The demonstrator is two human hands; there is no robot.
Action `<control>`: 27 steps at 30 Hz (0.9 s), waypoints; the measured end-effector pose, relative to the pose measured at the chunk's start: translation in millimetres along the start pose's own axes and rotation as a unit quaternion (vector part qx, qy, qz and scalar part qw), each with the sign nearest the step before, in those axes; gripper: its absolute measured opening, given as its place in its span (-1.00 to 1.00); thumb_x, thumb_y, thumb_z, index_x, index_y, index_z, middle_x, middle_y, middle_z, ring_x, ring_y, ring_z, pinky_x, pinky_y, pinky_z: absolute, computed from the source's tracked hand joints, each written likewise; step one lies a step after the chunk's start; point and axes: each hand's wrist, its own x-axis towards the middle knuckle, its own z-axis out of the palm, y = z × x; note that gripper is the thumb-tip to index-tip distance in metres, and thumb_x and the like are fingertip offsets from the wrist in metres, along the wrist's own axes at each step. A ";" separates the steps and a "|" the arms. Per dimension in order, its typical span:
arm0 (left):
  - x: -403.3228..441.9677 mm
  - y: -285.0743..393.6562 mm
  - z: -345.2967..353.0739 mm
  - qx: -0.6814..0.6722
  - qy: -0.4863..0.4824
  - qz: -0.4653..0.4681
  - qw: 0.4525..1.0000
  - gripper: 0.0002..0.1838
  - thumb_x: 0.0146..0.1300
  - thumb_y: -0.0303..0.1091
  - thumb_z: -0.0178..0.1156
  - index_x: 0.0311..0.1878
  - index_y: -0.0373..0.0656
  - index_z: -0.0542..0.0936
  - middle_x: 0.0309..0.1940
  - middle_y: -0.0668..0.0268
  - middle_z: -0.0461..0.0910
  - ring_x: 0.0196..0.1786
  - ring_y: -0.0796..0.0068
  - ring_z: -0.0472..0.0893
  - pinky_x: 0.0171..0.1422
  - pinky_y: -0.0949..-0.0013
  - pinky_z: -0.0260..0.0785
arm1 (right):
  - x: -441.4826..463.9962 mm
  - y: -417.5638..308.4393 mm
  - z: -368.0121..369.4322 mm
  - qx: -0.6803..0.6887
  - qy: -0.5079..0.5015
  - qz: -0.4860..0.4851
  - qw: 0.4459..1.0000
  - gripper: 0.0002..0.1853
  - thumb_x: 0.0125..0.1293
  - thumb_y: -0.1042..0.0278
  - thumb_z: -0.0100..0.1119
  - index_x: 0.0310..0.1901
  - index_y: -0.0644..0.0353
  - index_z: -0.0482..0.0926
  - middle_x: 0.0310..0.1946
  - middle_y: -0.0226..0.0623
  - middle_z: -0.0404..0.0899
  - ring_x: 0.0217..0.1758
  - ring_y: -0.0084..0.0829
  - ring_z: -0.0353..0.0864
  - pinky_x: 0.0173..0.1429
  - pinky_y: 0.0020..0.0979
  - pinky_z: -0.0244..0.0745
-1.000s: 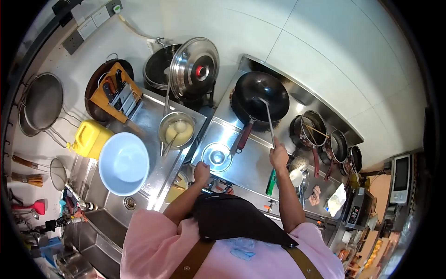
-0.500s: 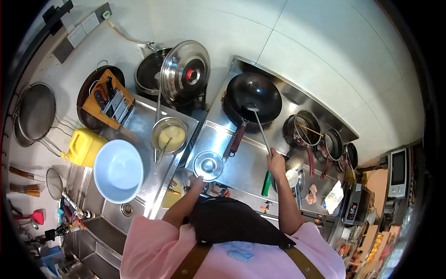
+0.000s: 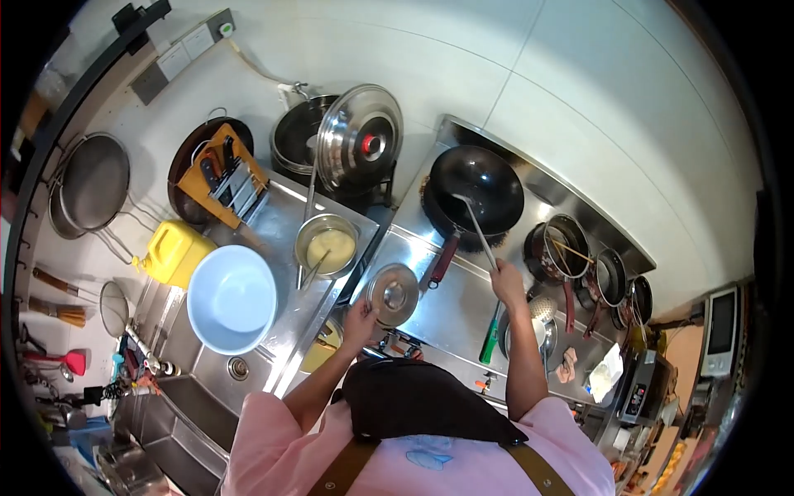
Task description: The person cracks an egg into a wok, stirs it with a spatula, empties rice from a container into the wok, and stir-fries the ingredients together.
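Note:
My left hand (image 3: 361, 321) grips the near-left rim of a round metal dish (image 3: 393, 295), which looks tilted above the steel counter. My right hand (image 3: 507, 283) is closed around the handle of a long metal spatula (image 3: 477, 221). The spatula's head rests inside the black wok (image 3: 475, 190), which sits on the stove with its dark red handle towards me. Left of the dish, a metal pot (image 3: 327, 245) holds pale yellow contents and a spoon. A green-handled tool (image 3: 490, 343) lies just below my right hand.
A light blue basin (image 3: 231, 299) and a yellow jug (image 3: 178, 253) stand at the left, by the sink (image 3: 203, 405). A large lid (image 3: 361, 140) leans behind. Smaller pans (image 3: 610, 277), ladles (image 3: 542, 310) and a white packet (image 3: 605, 374) lie at the right.
My left hand has reached the dish, taken its rim and tilted it up from the counter. The spatula's head has shifted left within the wok. The camera view has also shifted.

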 end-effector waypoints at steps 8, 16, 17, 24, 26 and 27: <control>29.0 136.4 -59.9 0.242 0.194 0.251 0.917 -0.88 0.34 -0.41 0.19 -0.26 -0.24 0.48 -0.40 0.26 0.50 -0.39 0.38 0.52 -0.22 0.38 0.37 | -28.0 23.3 -16.2 0.004 0.053 0.035 0.998 -0.60 0.27 0.30 0.12 0.12 0.26 0.57 -0.19 0.26 0.62 -0.07 0.19 0.62 0.08 0.03 0.50; 67.0 127.6 -91.7 0.569 0.154 0.342 0.732 -0.88 0.11 -0.44 0.23 -0.25 -0.04 0.58 -0.31 0.30 0.52 -0.18 0.20 0.55 -0.26 0.12 0.47 | -46.6 12.4 -8.2 0.090 0.019 0.091 0.992 -0.56 0.28 0.27 0.14 0.15 0.27 0.56 -0.14 0.26 0.62 0.02 0.16 0.61 0.13 -0.10 0.48; 65.6 117.8 -91.0 0.579 0.136 0.330 0.733 -0.87 0.11 -0.42 0.25 -0.24 -0.05 0.59 -0.30 0.30 0.52 -0.16 0.20 0.55 -0.22 0.13 0.48 | -48.5 16.0 -7.2 0.091 0.026 0.085 0.992 -0.56 0.27 0.27 0.14 0.15 0.27 0.56 -0.14 0.25 0.62 0.01 0.15 0.62 0.12 -0.10 0.48; 57.5 82.7 -87.6 0.613 0.099 0.284 0.730 -0.77 0.09 -0.31 0.31 -0.15 -0.05 0.63 -0.19 0.30 0.55 -0.06 0.22 0.54 0.04 0.16 0.41 | -51.9 31.5 5.4 0.091 0.037 0.055 0.994 -0.59 0.27 0.29 0.13 0.13 0.25 0.56 -0.22 0.20 0.64 -0.07 0.15 0.64 0.02 -0.09 0.50; 58.1 83.1 -86.2 0.621 0.109 0.278 0.724 -0.75 0.09 -0.28 0.32 -0.13 -0.06 0.64 -0.17 0.29 0.55 -0.04 0.21 0.53 0.08 0.17 0.37 | -50.6 29.9 6.5 0.105 0.040 0.049 0.992 -0.60 0.27 0.29 0.13 0.12 0.25 0.56 -0.25 0.20 0.64 -0.09 0.16 0.64 0.00 -0.09 0.50; 58.3 83.9 -85.6 0.633 0.109 0.268 0.718 -0.73 0.09 -0.27 0.32 -0.12 -0.06 0.64 -0.15 0.29 0.56 -0.02 0.22 0.53 0.10 0.18 0.36 | -50.0 28.4 7.1 0.102 0.042 0.048 0.993 -0.59 0.27 0.29 0.13 0.13 0.25 0.56 -0.25 0.20 0.64 -0.09 0.15 0.65 0.01 -0.09 0.50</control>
